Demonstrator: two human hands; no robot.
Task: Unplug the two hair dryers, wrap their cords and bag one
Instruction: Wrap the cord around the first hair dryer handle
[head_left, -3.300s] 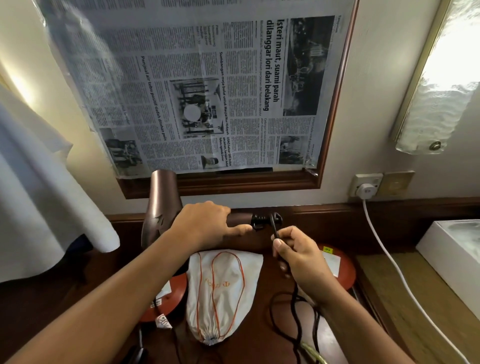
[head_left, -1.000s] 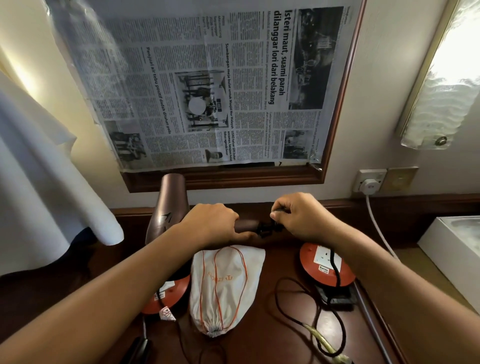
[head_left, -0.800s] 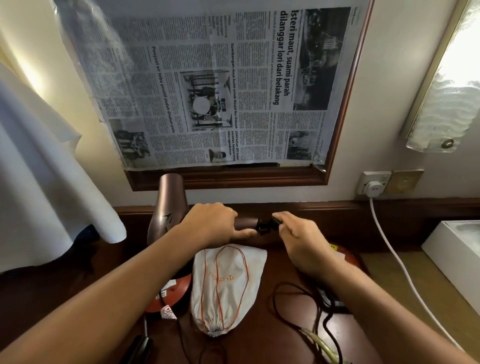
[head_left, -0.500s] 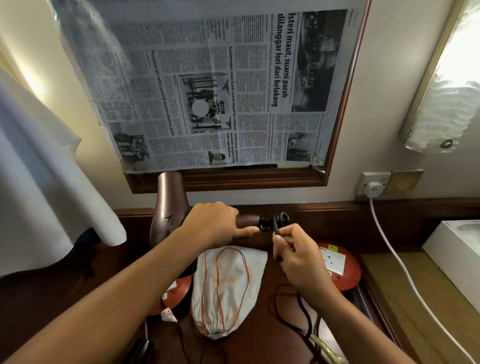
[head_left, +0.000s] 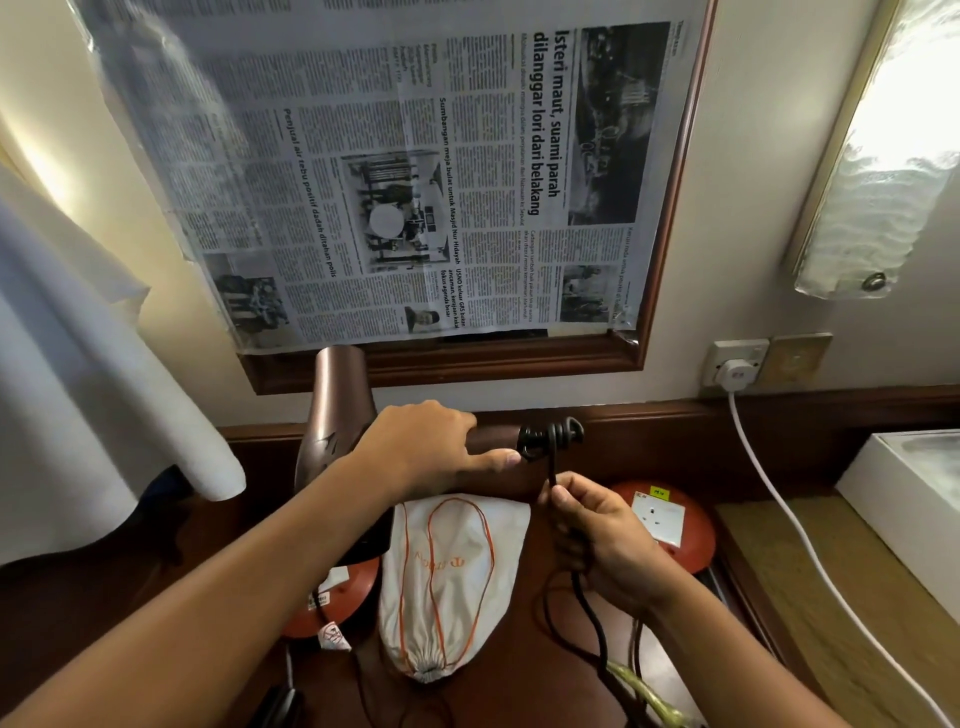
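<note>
Newspaper (head_left: 415, 171) headline — "Isteri maut, suami parah dilanggar lori dari belakang".

Both my forearms are bare up to where the view cuts them off, no sleeves showing. My left hand (head_left: 421, 447) and right hand (head_left: 602, 535) carry no rings, watch or gloves.

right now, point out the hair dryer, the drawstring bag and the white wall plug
hair dryer (head_left: 340, 405), head view, on the brown barrel.
drawstring bag (head_left: 447, 577), head view, on the middle of the white cloth.
white wall plug (head_left: 735, 375), head view, on the plug body in the socket.
</note>
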